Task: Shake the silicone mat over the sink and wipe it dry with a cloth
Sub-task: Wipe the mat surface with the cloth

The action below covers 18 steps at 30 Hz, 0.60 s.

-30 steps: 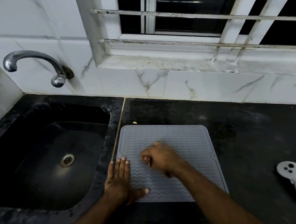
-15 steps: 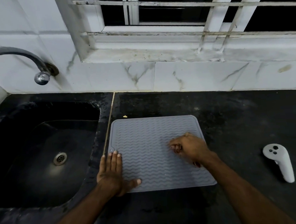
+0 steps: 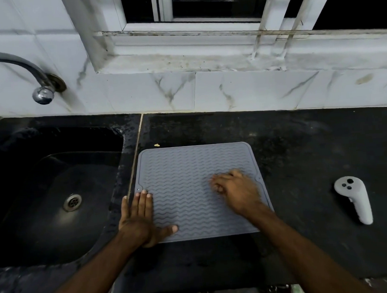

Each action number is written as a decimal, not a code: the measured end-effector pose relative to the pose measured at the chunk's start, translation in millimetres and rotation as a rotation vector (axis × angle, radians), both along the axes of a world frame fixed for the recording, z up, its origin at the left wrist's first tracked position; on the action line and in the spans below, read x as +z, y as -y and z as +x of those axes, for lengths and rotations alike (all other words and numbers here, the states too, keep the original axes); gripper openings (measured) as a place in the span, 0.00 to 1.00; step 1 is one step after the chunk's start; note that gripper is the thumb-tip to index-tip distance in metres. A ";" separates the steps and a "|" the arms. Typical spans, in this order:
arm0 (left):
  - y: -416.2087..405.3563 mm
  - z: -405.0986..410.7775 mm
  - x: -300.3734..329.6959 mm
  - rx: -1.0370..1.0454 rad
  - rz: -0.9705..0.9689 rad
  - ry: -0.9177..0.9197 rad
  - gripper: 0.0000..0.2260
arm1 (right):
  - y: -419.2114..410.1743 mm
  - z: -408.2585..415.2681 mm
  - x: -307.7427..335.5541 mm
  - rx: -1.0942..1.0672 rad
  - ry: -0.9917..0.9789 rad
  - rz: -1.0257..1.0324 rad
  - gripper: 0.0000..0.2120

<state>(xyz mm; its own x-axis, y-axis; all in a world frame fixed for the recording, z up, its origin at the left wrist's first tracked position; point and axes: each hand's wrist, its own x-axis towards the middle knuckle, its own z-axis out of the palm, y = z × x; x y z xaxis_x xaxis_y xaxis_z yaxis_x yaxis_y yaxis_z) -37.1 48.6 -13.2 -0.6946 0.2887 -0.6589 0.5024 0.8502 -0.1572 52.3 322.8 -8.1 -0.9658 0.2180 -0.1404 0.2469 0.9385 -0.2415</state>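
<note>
I see the grey mat (image 3: 190, 180) lying flat on the black tabletop (image 3: 300, 140), just right of the sink (image 3: 55, 187), with its wavy ridges facing up. Its left edge runs along the pale seam between the sink part and the rest of the tabletop.

My left hand (image 3: 140, 218) lies flat on the near left corner of the mat. The fingers are straight and close together and point away from me, and the thumb is spread out to the right on the mat. It presses and grips nothing. Part of this hand reaches over the mat edge onto the tabletop.

My right hand (image 3: 235, 189) is on the right half of the mat, with the fingers curled toward the left. This hand is blurred, so I cannot tell if it holds something between the fingers.

A small yellowish crumb (image 3: 156, 145) lies on the tabletop just behind the far left corner of the mat. A white controller (image 3: 354, 198) lies well apart to the right. Above the sink a metal tap (image 3: 27, 70) comes out of the tiled wall (image 3: 230, 90), and over the wall is a window with white bars (image 3: 270, 12).
</note>
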 end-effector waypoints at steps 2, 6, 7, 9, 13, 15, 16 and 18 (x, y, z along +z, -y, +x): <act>0.2 -0.8 1.0 -0.003 0.005 0.000 0.61 | -29.4 12.6 3.3 -0.085 0.047 0.046 0.15; -1.8 0.2 3.0 0.007 0.011 0.007 0.61 | -54.0 16.3 16.5 -0.294 0.182 0.033 0.14; -1.9 0.7 3.9 0.004 0.008 0.010 0.61 | -48.0 8.2 20.7 -0.274 0.174 0.024 0.12; -0.6 -0.2 3.1 0.006 0.022 0.011 0.61 | -23.2 -10.0 27.7 -0.167 0.091 -0.045 0.10; 1.4 -1.1 -2.1 0.012 0.046 -0.004 0.61 | 4.2 -6.9 20.4 -0.079 0.008 -0.068 0.16; 2.3 -1.1 -4.5 0.012 0.049 -0.011 0.61 | -9.8 12.4 11.4 -0.135 0.012 0.001 0.21; 3.0 -1.5 -5.3 0.013 0.051 -0.014 0.61 | -19.1 21.7 9.2 -0.165 0.031 0.059 0.22; 2.7 -0.5 -4.7 0.010 0.052 -0.009 0.60 | -37.4 35.9 9.3 -0.228 0.091 0.169 0.19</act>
<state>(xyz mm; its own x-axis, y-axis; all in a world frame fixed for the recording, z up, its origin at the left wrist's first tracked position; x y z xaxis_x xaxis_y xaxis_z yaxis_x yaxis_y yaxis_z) -37.6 46.0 -17.9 -0.7034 0.3152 -0.6370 0.4925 0.8624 -0.1171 88.2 360.2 1.3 -0.8745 0.4553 -0.1672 0.4692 0.8815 -0.0539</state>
